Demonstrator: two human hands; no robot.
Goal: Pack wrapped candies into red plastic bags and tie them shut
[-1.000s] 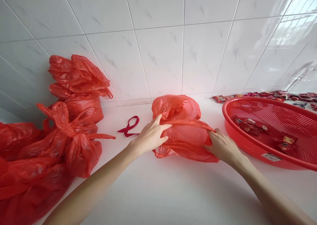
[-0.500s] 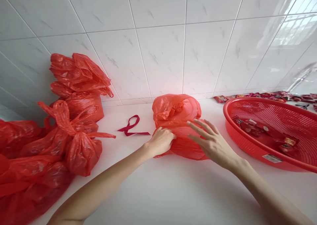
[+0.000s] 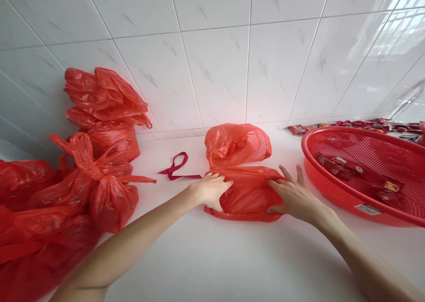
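A red plastic bag lies on the white surface in front of me, its mouth spread wide between my two hands. At the bag's left edge, my left hand has its thumb and fingers apart and touches the plastic. My right hand is at the right edge with fingers spread; thumb and some fingertips rest on the plastic, while others stick up free. Directly behind sits a second, crumpled red plastic bag. A dark red ribbon lies in a loop beyond my left hand.
On the right stands a red perforated basket holding small red packets. More packets line the wall behind it. Filled, knotted red bags are heaped on the left. A tiled wall closes off the back.
The front bag's mouth has been opened wide. My left hand has changed from a closed grip to spread fingers, and my right hand has come down onto the bag's right edge.
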